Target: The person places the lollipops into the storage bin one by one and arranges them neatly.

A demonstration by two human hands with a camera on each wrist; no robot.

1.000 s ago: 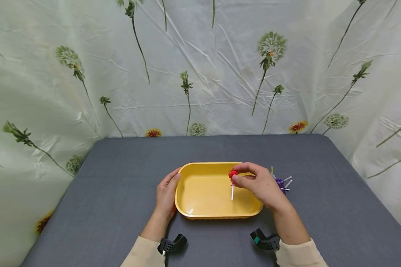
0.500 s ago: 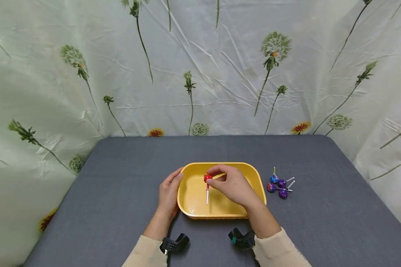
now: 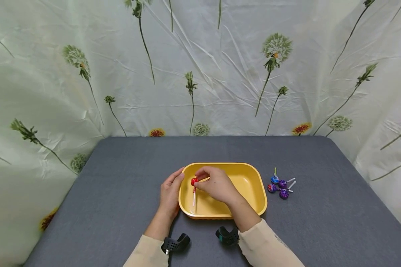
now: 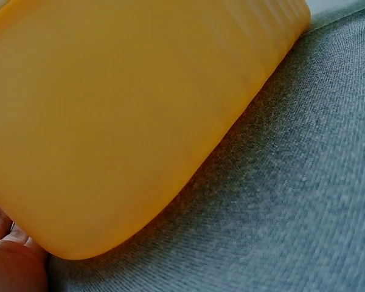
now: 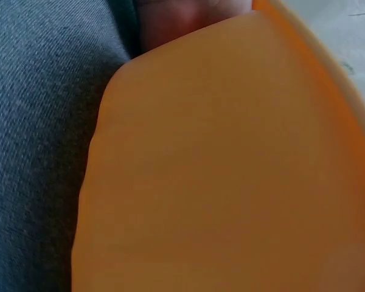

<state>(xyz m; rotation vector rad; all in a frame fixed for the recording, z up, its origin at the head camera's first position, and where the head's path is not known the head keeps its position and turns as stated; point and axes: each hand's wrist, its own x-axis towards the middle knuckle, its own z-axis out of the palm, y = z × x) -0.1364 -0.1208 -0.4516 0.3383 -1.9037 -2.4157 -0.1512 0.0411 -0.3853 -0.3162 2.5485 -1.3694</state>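
A yellow plastic tray (image 3: 244, 215) with rounded corners stands on the table. My left hand (image 3: 169, 194) grips its left end, the thumb at the rim and the fingers along the outer wall. In the left wrist view, part of the left hand (image 4: 15, 261) shows beside the tray's wall (image 4: 109, 121). My right hand (image 3: 217, 185) reaches over the tray's left half and pinches a red-wrapped lollipop (image 3: 194, 181) by its head, the white stick pointing down toward me. The tray's front wall (image 5: 219, 158) fills most of the right wrist view and hides the right hand's fingers.
To the right of the tray lie several wrapped lollipops, among them a blue one (image 3: 274, 179) and a purple one (image 3: 283, 194). The grey table (image 3: 137, 159) ends at a flower-printed curtain (image 3: 227, 74). Each wrist wears a black camera mount (image 3: 176, 243).
My right hand has carried the red lollipop leftward across the tray, from its right side to its left end. The left hand stays on the tray; the other lollipops have come into full view.
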